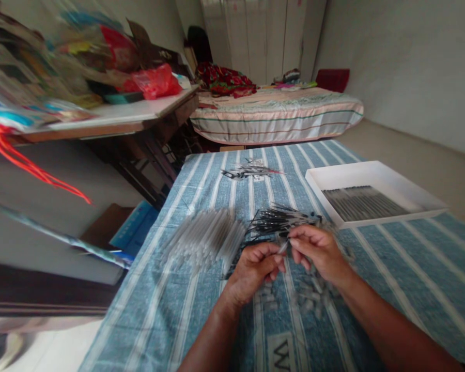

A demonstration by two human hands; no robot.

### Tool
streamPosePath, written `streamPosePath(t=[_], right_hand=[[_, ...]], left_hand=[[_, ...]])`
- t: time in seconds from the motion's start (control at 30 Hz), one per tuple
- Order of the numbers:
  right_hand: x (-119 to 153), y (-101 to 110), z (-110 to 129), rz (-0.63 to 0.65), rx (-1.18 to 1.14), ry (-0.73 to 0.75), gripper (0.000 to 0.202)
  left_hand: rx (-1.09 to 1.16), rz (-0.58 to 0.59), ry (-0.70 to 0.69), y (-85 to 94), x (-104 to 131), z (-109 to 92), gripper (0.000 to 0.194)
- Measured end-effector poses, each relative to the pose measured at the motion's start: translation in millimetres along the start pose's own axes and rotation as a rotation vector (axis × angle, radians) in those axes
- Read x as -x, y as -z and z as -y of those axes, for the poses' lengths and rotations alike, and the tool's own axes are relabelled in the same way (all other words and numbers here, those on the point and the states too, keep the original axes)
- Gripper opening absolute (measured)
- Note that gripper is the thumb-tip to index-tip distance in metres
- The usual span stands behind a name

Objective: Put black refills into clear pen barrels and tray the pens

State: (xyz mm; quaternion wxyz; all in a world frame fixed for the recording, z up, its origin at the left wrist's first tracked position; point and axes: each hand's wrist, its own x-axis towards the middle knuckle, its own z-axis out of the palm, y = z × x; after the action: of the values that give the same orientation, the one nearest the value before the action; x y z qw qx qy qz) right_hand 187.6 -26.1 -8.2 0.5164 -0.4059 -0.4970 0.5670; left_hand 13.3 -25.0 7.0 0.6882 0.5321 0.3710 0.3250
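In the head view, I see two bare hands close together over a table with a blue striped cloth [139, 315]. The left hand [253, 268] has its thumb and finger pinched on a small, clear bit [283, 247]. The bit is between the two hands, above the cloth. The right hand [320, 253] is up at the other end of it, with thumb and finger close together. It looks like they pinch a dark tip there, but it is too small and blurry for me to tell.

A big heap of white tubes [205, 237] lies just past the left hand, on its left side. Thin black sticks [279, 219] lie in a pile right behind the hands. Little gray stubs [313, 294] lie loose under and near the right hand. Over to the right is a white box [375, 170] with a row of gray rods [364, 202] lying side by side in it. Far back on the cloth is one more pile of thin, dark sticks [250, 170].
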Motion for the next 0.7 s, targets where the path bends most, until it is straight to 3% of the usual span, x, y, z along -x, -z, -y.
streamPosePath(t=[0.17,0.47,0.7], right_hand=[[-2,15,11,0.108,0.277,0.002,0.017],[-4,27,19,0.216,0.575,0.145,0.016],[-3,28,20,0.319,0.667,0.059,0.033]], left_hand=[[-0.057,0.045,0.01,1.6,0,-2,0.02],[-0.135,0.075,0.07,2.9,1,-3,0.02],[-0.251,0.125,0.066,1.8,1,-4,0.016]])
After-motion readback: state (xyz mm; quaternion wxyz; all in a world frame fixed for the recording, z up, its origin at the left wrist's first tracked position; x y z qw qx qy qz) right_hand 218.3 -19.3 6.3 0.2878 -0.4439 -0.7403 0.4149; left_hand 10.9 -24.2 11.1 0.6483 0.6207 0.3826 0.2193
